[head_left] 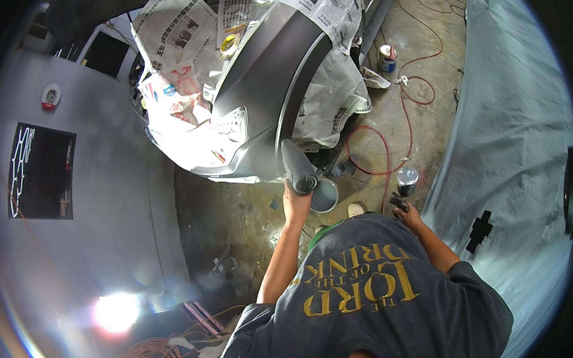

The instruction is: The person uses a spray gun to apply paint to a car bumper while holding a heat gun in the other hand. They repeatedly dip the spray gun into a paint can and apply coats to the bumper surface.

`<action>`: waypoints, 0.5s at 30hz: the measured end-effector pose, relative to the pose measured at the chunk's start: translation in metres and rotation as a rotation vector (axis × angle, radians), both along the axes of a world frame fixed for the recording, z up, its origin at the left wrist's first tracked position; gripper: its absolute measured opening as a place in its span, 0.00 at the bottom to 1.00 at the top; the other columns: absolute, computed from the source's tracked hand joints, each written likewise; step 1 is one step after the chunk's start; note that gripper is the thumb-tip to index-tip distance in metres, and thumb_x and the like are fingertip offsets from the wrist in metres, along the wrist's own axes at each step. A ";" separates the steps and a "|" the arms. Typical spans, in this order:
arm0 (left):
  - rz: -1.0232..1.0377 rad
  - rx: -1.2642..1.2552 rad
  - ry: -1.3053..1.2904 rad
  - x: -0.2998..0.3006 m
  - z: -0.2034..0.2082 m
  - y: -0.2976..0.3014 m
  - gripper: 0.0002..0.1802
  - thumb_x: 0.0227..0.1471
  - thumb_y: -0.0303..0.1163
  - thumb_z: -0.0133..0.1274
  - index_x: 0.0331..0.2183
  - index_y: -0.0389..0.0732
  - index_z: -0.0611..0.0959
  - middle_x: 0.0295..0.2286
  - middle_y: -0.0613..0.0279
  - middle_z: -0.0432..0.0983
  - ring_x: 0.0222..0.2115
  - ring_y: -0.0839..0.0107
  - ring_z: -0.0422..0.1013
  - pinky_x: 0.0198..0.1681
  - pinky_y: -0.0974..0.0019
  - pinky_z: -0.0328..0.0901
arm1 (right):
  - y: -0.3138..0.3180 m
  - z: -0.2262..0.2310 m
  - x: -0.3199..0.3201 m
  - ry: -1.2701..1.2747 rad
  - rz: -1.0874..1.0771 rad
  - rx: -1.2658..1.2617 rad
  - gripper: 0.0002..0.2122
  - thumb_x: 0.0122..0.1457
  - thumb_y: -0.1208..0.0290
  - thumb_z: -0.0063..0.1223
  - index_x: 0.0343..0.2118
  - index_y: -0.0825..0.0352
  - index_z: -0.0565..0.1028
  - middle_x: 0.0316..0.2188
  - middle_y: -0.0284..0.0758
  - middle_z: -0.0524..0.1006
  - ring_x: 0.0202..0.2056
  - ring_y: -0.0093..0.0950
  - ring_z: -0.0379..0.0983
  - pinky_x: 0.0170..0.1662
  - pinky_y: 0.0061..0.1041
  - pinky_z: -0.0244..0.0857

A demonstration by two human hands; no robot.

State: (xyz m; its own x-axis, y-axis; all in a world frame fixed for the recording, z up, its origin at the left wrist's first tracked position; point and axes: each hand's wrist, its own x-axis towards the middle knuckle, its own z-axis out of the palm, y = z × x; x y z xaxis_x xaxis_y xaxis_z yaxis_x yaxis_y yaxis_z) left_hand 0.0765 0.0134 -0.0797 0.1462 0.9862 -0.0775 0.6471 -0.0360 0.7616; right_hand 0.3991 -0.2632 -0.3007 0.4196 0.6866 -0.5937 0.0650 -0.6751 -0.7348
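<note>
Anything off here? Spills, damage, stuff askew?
No clear spill or damage. Untidy: a red hose lies in loose loops on the floor, a possible snag near the spray gun in the right hand; pale scraps lie left of the left forearm. Glare washes out some masking by the dark panel, so detail there can't be judged.

Open air separates left hand (296, 201) from right hand (409, 215), obstructed lower down by bucket (336, 196) and red hose (388, 162).
</note>
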 end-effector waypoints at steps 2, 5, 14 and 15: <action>0.036 -0.077 0.029 -0.008 -0.018 -0.009 0.42 0.44 0.39 0.68 0.56 0.33 0.69 0.46 0.35 0.77 0.49 0.40 0.73 0.51 0.49 0.68 | -0.005 -0.008 0.012 -0.005 -0.012 0.018 0.33 0.60 0.56 0.63 0.63 0.68 0.63 0.43 0.48 0.79 0.22 0.31 0.77 0.22 0.30 0.68; 0.117 -0.059 0.071 -0.034 -0.037 -0.022 0.40 0.43 0.39 0.68 0.54 0.31 0.71 0.44 0.35 0.78 0.46 0.41 0.75 0.48 0.50 0.69 | 0.005 0.006 0.008 0.023 0.005 -0.047 0.31 0.61 0.58 0.63 0.62 0.68 0.64 0.46 0.46 0.79 0.33 0.32 0.76 0.33 0.30 0.67; 0.088 -0.003 -0.003 -0.034 0.002 -0.019 0.29 0.46 0.36 0.66 0.47 0.34 0.74 0.39 0.38 0.79 0.42 0.40 0.76 0.44 0.50 0.70 | 0.030 0.037 -0.014 0.015 0.105 -0.083 0.30 0.60 0.57 0.63 0.60 0.69 0.67 0.50 0.45 0.78 0.47 0.35 0.76 0.48 0.32 0.68; 0.058 -0.003 -0.076 -0.013 0.000 -0.018 0.30 0.45 0.37 0.66 0.47 0.34 0.73 0.39 0.38 0.79 0.41 0.40 0.76 0.44 0.50 0.70 | 0.013 0.006 0.016 -0.072 0.129 -0.018 0.32 0.59 0.55 0.64 0.61 0.68 0.66 0.50 0.47 0.78 0.43 0.37 0.78 0.41 0.33 0.70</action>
State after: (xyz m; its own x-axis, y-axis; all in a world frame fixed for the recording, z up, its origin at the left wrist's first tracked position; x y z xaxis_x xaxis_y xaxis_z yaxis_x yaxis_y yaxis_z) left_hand 0.0637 -0.0044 -0.0796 0.0948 0.9930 -0.0711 0.5885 0.0017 0.8085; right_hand 0.4156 -0.2502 -0.2948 0.3708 0.7273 -0.5775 0.2044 -0.6705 -0.7132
